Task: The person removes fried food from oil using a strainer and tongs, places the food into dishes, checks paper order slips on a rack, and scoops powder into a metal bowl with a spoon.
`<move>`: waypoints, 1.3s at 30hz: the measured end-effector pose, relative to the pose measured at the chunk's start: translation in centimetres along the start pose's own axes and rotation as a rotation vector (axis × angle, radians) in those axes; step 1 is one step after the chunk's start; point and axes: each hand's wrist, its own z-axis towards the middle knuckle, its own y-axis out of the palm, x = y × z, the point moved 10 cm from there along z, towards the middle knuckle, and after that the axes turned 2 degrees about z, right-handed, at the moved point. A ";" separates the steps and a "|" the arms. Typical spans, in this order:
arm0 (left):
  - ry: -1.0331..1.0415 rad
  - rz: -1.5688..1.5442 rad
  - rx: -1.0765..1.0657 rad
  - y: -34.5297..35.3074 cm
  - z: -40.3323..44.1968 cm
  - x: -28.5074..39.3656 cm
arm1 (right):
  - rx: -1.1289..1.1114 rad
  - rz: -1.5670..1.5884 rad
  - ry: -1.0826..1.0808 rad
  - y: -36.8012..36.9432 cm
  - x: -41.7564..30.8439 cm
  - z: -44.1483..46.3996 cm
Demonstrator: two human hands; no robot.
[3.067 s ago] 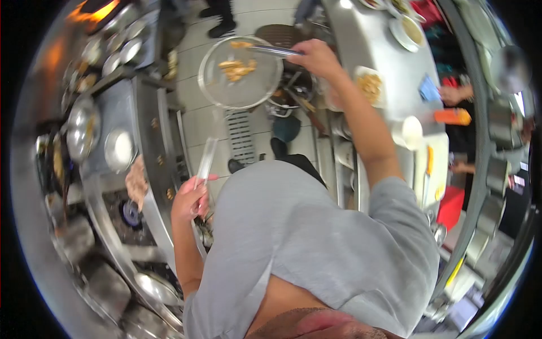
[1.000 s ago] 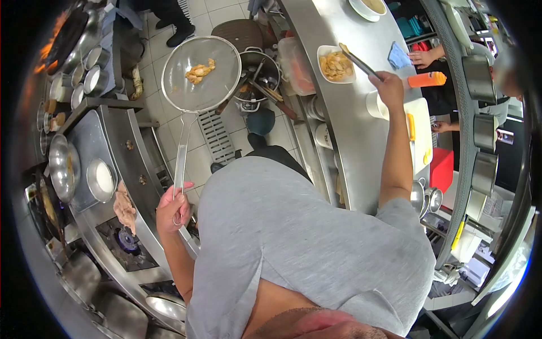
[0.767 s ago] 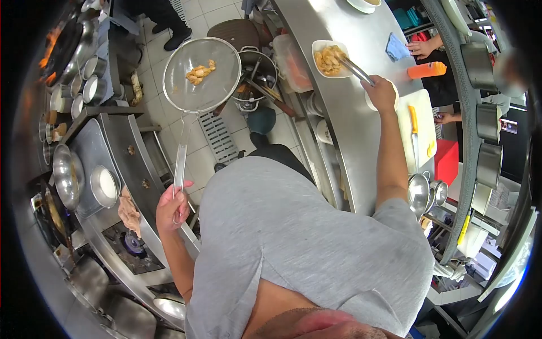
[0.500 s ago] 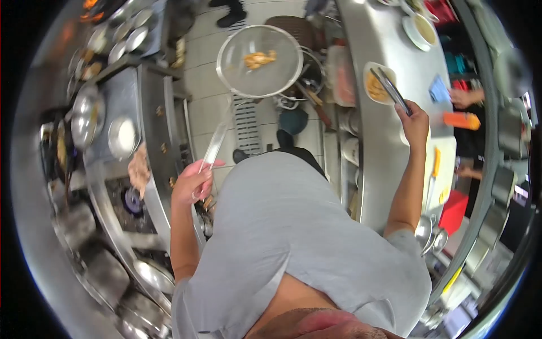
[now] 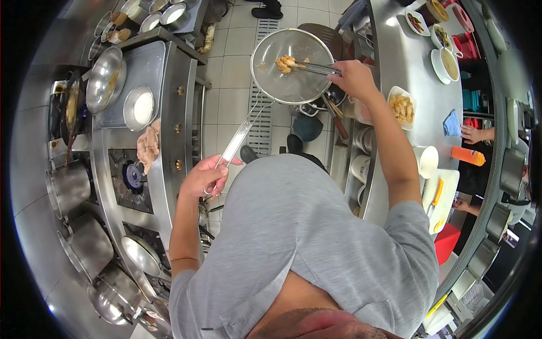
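My left hand (image 5: 208, 177) is closed round the metal handle of a wide mesh strainer (image 5: 271, 85), held out over the floor. Small browned food pieces (image 5: 285, 63) lie in the strainer's mesh. My right hand (image 5: 354, 78) grips metal tongs (image 5: 316, 68), whose tips are at the pieces. Right of my right forearm, a square white bowl (image 5: 410, 121) of similar golden pieces (image 5: 400, 107) stands on the steel counter (image 5: 389, 68).
A pot (image 5: 339, 93) with utensils is partly hidden behind the strainer. Stove burners (image 5: 132, 175), a steel bowl (image 5: 107, 81) and pans stand at left. At right are a cutting board (image 5: 447, 195) with a knife, an orange bottle (image 5: 467, 156) and another person's hand (image 5: 474, 134).
My right hand has moved the tongs from the square white bowl back to the strainer. The camera view has turned, and the strainer now appears further right than one second ago.
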 end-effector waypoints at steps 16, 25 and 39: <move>0.006 -0.111 -0.020 -0.1 3.7 0.7 | 0.212 0.284 0.207 -3.0 4.6 -3.6; -0.031 -0.057 -0.102 2.1 5.7 2.1 | 0.332 0.341 0.310 -7.3 8.4 -8.7; -0.009 -0.109 -0.034 1.2 6.2 2.3 | 0.454 0.169 0.781 -11.3 20.8 -29.9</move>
